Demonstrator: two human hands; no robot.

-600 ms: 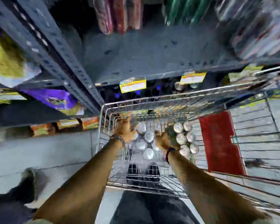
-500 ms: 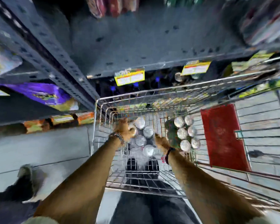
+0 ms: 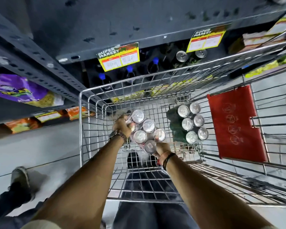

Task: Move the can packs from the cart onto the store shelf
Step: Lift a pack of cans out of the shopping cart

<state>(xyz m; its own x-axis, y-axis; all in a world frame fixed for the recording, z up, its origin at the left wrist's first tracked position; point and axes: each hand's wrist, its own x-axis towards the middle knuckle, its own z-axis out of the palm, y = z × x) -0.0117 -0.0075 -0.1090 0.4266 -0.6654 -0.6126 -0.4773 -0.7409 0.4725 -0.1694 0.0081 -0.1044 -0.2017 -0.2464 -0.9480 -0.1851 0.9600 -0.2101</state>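
A shrink-wrapped pack of silver-topped cans sits inside the wire cart, tilted. My left hand grips its far left side and my right hand grips its near right corner. A second pack with green cans stands to the right in the cart, untouched. The grey store shelf runs across the top, bare on its near part, with cans on the level below.
Yellow price tags hang on the shelf edge above blue-capped bottles. A red flap lies in the cart on the right. Purple snack bags fill the left shelving. Another person's shoe is on the floor at left.
Both hands have closed on the silver can pack and it has tilted and risen a little. The view has dropped closer to the cart.
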